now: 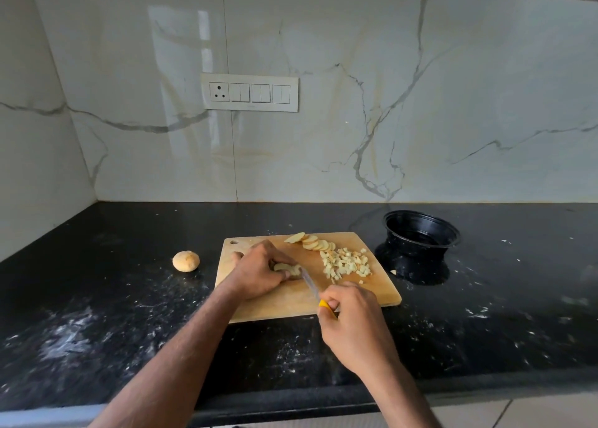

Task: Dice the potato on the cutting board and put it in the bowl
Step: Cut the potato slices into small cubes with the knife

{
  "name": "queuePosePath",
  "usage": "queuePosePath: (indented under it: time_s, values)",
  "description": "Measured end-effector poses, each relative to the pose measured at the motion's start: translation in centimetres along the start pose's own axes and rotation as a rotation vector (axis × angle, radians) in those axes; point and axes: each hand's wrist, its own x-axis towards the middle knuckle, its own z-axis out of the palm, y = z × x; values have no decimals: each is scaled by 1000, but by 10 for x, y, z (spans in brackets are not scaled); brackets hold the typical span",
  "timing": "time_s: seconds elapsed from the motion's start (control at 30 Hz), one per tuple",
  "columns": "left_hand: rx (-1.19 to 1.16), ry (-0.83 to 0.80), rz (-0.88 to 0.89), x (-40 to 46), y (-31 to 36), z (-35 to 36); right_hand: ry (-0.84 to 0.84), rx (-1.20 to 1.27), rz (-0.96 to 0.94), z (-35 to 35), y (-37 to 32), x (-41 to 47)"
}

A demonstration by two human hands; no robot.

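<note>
Black countertop [97, 314]; wooden cutting board [372, 285] at centre; black bowl [420, 233] right of it. Left hand [259, 270] curls over potato slices [288, 269]. Right hand [352, 317] grips yellow-handled knife [310, 282]. Diced potato [348, 262] lies right of blade.

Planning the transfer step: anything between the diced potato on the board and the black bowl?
Nothing visible. The diced pile lies at the cutting board's right side; the black bowl stands just beyond that edge on the counter, mouth open. Only bare board and counter lie between.
</note>
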Motion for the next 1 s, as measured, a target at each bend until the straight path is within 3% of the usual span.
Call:
queuePosePath:
  time_s: [0.13, 0.7, 1.0]
  values:
    - [-69, 50, -12, -2, 1, -3, 92, 42, 6, 5, -1, 9]
    - [-229, 83, -73, -4, 2, -8, -6, -78, -52, 37, -13, 45]
    - [-99, 25, -10, 1, 0, -4, -52, -104, -28, 36, -22, 55]
